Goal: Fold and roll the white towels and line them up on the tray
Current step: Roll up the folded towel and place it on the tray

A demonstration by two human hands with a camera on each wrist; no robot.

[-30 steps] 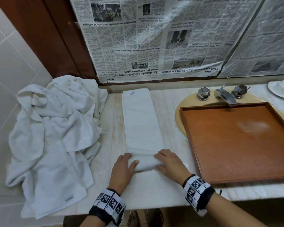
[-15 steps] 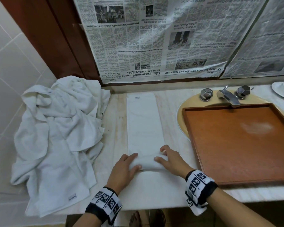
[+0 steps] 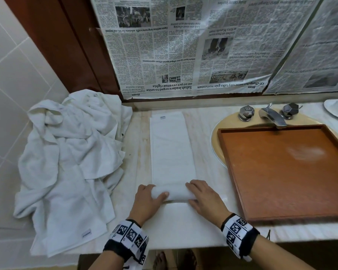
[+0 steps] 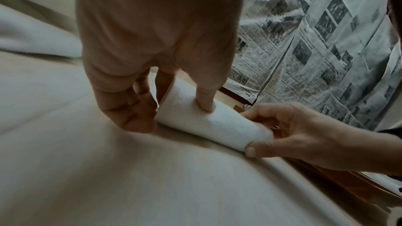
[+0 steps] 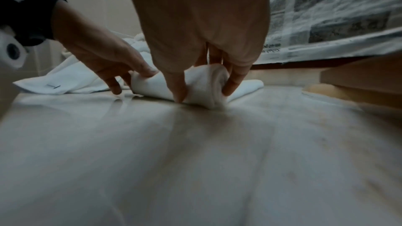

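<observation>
Both grips — left hand [image 3: 147,201], right hand [image 3: 205,199] — curled round towel roll [image 3: 174,192]; tray [image 3: 234,168] bare.

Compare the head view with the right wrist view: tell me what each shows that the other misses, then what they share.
Only the head view shows the flat folded strip of white towel lying ahead of the roll, the bare brown wooden tray and the metal tap. Only the right wrist view shows the roll's spiral end. Both show the left hand and right hand gripping the rolled part, and the heap of crumpled white towels.
</observation>
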